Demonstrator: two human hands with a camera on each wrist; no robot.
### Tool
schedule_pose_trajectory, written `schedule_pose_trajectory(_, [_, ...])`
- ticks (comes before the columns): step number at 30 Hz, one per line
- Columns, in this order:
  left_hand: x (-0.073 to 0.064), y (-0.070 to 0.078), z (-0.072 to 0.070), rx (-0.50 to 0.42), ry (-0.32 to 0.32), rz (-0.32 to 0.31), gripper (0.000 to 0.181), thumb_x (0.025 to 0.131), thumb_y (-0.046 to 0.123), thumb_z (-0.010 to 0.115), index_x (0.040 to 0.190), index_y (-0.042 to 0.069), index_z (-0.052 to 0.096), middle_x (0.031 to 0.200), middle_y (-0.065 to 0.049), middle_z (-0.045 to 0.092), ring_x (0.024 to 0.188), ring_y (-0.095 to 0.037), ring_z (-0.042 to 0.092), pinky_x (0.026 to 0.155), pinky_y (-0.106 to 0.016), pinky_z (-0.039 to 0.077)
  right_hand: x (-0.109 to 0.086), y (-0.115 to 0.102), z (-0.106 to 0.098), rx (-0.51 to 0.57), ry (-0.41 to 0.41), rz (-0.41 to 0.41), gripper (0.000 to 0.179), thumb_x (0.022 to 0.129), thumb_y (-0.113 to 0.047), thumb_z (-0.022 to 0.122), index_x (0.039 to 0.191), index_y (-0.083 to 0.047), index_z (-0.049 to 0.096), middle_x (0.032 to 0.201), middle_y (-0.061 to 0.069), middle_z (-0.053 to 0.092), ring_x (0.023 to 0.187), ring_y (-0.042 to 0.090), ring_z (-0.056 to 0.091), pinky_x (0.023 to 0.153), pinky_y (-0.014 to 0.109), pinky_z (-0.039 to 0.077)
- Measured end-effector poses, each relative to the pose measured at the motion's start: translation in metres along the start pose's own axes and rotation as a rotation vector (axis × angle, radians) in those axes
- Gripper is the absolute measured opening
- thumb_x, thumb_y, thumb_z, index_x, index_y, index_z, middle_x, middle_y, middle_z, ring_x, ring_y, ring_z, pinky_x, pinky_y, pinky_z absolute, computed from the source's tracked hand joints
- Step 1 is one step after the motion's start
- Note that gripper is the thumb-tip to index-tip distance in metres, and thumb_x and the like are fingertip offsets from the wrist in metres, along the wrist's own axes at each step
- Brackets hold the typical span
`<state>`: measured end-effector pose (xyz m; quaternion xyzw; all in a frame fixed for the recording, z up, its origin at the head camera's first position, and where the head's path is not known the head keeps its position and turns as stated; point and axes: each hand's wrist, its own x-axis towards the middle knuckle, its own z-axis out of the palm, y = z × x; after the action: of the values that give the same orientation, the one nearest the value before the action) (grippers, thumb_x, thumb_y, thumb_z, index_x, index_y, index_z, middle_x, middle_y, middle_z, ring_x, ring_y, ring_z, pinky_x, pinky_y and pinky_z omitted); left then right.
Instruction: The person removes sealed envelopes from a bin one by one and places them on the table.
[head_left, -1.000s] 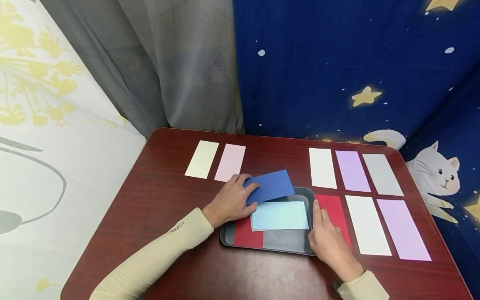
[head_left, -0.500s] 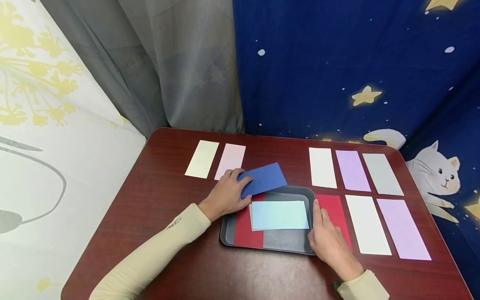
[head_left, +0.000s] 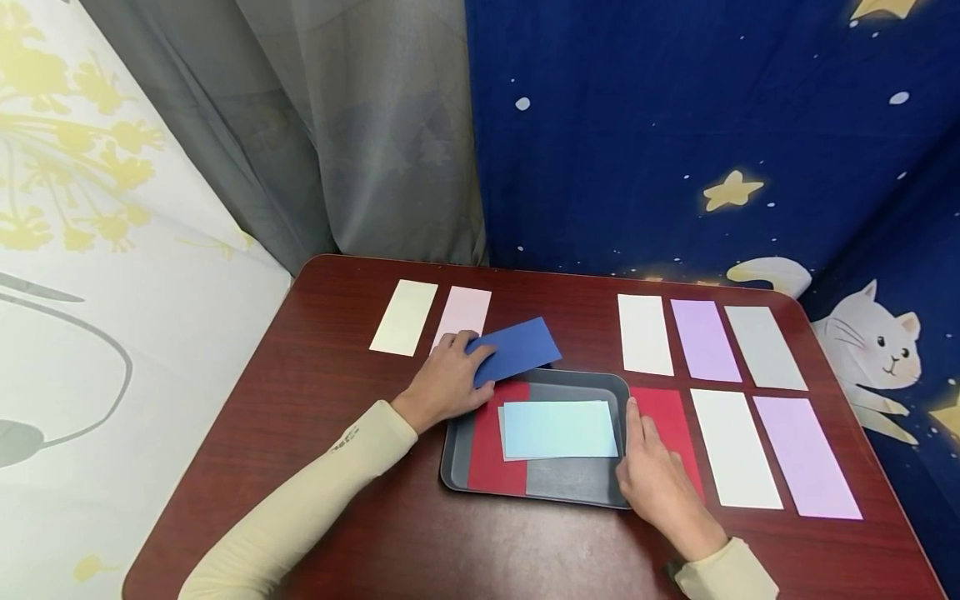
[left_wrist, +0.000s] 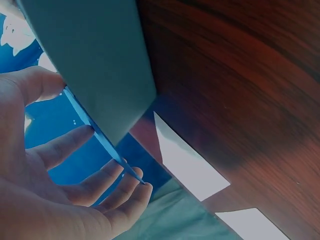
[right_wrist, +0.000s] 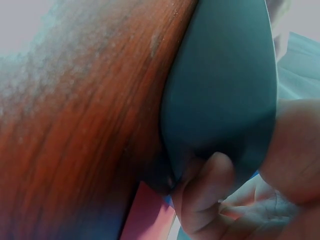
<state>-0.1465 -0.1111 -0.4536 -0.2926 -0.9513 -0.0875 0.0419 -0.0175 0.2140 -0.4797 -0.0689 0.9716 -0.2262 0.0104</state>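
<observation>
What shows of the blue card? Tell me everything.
The blue card is a plain, thin rectangle, seemingly paper or cardstock. The left hand holds its left end with thumb and fingers. In the head view it slants up to the right, overlapping part of the gray tray's far edge; the left wrist view shows it edge-on. Tray contact is unclear.

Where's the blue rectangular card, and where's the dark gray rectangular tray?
Blue rectangular card [head_left: 521, 348]: head view, middle of its upper face.
Dark gray rectangular tray [head_left: 457, 458]: head view, its left side.

Cream sleeves [head_left: 300, 508], small dark print [head_left: 346, 438]
</observation>
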Motion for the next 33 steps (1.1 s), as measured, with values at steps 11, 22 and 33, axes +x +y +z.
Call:
schedule_pose_trajectory(11, [0.002,-0.012,0.001,0.024,0.006,-0.049,0.056,0.102,0.037,0.072,0.148,0.006,0.068,0.148,-0.03,0.057,0.131,-0.049,0.057,0.108,-0.058,0.052,0.0,0.0,0.0,0.001,-0.003,0.002,0.09,0.089,0.01,0.072,0.165,0.018,0.025,0.122,0.03,0.056,0.053,0.017,0.042,0.048,0.03,0.042])
schedule_pose_trajectory(22, [0.0,-0.022,0.001,0.027,0.016,-0.105,0.055,0.102,0.035,0.074,0.147,0.003,0.068,0.148,-0.03,0.058,0.136,-0.046,0.054,0.112,-0.056,0.047,0.0,-0.001,-0.001,0.001,-0.003,-0.004,0.091,0.089,0.009,0.074,0.165,0.018,0.025,0.124,0.031,0.056,0.055,0.017,0.043,0.048,0.031,0.042])
schedule_pose_trajectory(33, [-0.002,-0.032,-0.001,0.006,0.036,-0.141,0.056,0.102,0.034,0.075,0.147,0.002,0.067,0.148,-0.033,0.056,0.134,-0.05,0.055,0.108,-0.058,0.05,0.0,-0.001,0.0,0.006,-0.003,-0.001,0.091,0.089,0.01,0.074,0.165,0.017,0.025,0.121,0.029,0.056,0.054,0.017,0.042,0.048,0.031,0.042])
